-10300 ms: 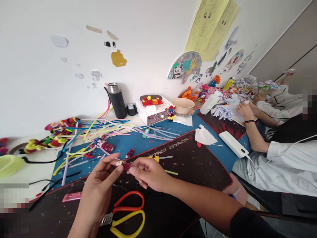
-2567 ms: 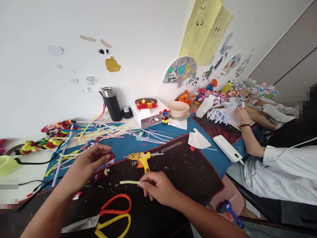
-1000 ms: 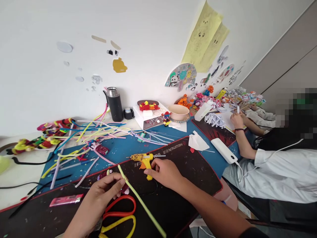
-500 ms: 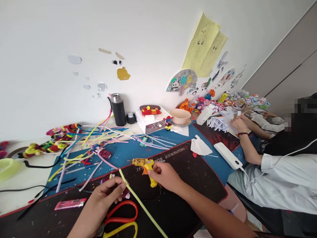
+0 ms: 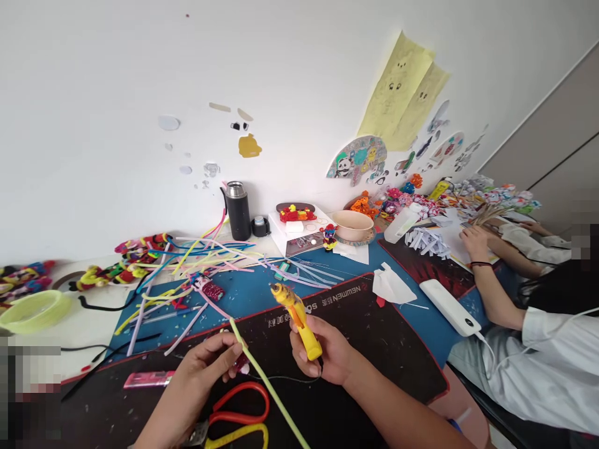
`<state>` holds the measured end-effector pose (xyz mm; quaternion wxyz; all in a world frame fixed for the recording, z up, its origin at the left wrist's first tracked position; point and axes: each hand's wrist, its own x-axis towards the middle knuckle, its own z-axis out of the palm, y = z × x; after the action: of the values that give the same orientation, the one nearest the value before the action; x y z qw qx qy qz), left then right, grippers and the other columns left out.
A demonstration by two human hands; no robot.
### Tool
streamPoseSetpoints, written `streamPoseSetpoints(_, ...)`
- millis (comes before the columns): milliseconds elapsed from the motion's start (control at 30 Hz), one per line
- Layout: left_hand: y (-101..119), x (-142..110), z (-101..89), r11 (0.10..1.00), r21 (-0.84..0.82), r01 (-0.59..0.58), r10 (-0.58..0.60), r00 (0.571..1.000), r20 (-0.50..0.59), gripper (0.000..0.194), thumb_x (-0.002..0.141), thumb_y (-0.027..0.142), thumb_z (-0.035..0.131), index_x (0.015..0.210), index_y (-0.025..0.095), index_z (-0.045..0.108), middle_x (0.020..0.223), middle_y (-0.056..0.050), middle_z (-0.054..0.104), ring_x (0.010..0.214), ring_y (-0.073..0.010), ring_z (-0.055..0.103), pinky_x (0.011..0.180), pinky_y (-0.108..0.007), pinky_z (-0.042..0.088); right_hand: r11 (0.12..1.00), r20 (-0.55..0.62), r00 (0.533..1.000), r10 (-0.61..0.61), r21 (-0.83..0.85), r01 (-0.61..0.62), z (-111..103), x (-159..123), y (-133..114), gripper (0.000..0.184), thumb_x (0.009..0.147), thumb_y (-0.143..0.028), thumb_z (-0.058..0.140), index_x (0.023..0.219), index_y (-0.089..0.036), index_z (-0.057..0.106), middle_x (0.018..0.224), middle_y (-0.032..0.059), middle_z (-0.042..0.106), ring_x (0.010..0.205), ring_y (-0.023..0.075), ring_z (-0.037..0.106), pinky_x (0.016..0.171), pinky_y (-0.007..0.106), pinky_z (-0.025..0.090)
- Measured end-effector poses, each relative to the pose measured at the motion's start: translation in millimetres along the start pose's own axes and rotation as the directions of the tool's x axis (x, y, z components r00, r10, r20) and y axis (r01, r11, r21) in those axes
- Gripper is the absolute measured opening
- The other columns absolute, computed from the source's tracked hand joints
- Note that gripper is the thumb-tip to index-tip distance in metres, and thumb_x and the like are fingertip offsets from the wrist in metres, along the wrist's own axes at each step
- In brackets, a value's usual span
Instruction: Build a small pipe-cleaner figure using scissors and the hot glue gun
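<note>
My left hand (image 5: 210, 362) pinches a pale green pipe cleaner (image 5: 271, 385) between thumb and fingers; its long end slants down toward me. A small dark red piece (image 5: 242, 363) shows behind those fingertips, mostly hidden. In my right hand (image 5: 331, 349) is a yellow glue gun (image 5: 305, 333), gripped by the handle, nozzle tilted up and to the left, apart from the pipe cleaner. Scissors with one red and one yellow loop (image 5: 239, 418) lie below my left hand. Left of that hand is a flat pink packet (image 5: 147, 379).
Loose pipe cleaners (image 5: 187, 265) and a small doll (image 5: 209, 287) lie behind my left hand. A black flask (image 5: 238, 215) and beige bowl (image 5: 352, 226) stand by the wall. At right are a white power bank (image 5: 449, 307) and a person's arm (image 5: 498, 305).
The glue gun has been taken up by its handle in my right hand and turned, nozzle rising. My left hand keeps its pinch on the pipe cleaner. The view has shifted slightly left.
</note>
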<state>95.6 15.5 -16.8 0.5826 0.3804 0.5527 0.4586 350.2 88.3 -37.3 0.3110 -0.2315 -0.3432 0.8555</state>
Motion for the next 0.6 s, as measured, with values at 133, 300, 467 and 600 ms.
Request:
streamPoseSetpoints(133, 2, 0, -1.4, 1.000, 0.004, -0.021, 0.021, 1.000, 0.006, 0.049, 0.079, 0.070, 0.087, 0.076, 0.022, 0.079, 0.070, -0.002, 0.066, 0.068, -0.0176, 0.053, 0.065, -0.029, 0.046, 0.998, 0.085, 0.994, 0.067, 0.015, -0.068, 3, 8, 9, 0.059, 0.088, -0.074, 0.077, 0.100, -0.020, 0.057, 0.068, -0.0009, 0.068, 0.040, 0.0143, 0.060, 0.034, 0.021, 0.030)
streamPoseSetpoints(300, 9, -2, -3.2, 0.999, -0.001, -0.040, 0.040, 0.999, -0.014, 0.050, 0.077, 0.071, 0.088, 0.074, 0.022, 0.079, 0.069, -0.002, 0.066, 0.067, -0.0174, 0.052, 0.064, -0.028, 0.046, 0.989, 0.065, 0.995, 0.082, -0.132, -0.073, 18, 21, 10, 0.051, 0.090, -0.062, 0.077, 0.105, -0.015, 0.064, 0.072, 0.0042, 0.074, 0.045, 0.0171, 0.067, 0.039, 0.021, 0.039)
streamPoseSetpoints(467, 8, -2, -8.6, 0.999, 0.002, -0.043, 0.044, 0.998, -0.053, 0.050, 0.076, 0.071, 0.088, 0.074, 0.022, 0.079, 0.069, -0.001, 0.065, 0.066, -0.0172, 0.051, 0.064, -0.028, 0.046, 0.967, 0.099, 0.993, 0.068, -0.251, -0.041, 25, 21, 9, 0.049, 0.087, -0.056, 0.083, 0.105, -0.014, 0.068, 0.080, 0.0090, 0.078, 0.061, 0.0215, 0.076, 0.044, 0.020, 0.045)
streamPoseSetpoints(600, 10, -1, -9.2, 0.999, -0.001, -0.039, 0.039, 0.998, -0.039, 0.053, 0.075, 0.075, 0.087, 0.072, 0.022, 0.078, 0.067, 0.000, 0.064, 0.065, -0.0165, 0.049, 0.063, -0.028, 0.044, 0.966, 0.140, 0.989, 0.045, -0.257, -0.008, 26, 20, 8, 0.050, 0.088, -0.053, 0.083, 0.111, -0.011, 0.071, 0.085, 0.0132, 0.080, 0.068, 0.0226, 0.078, 0.046, 0.020, 0.047)
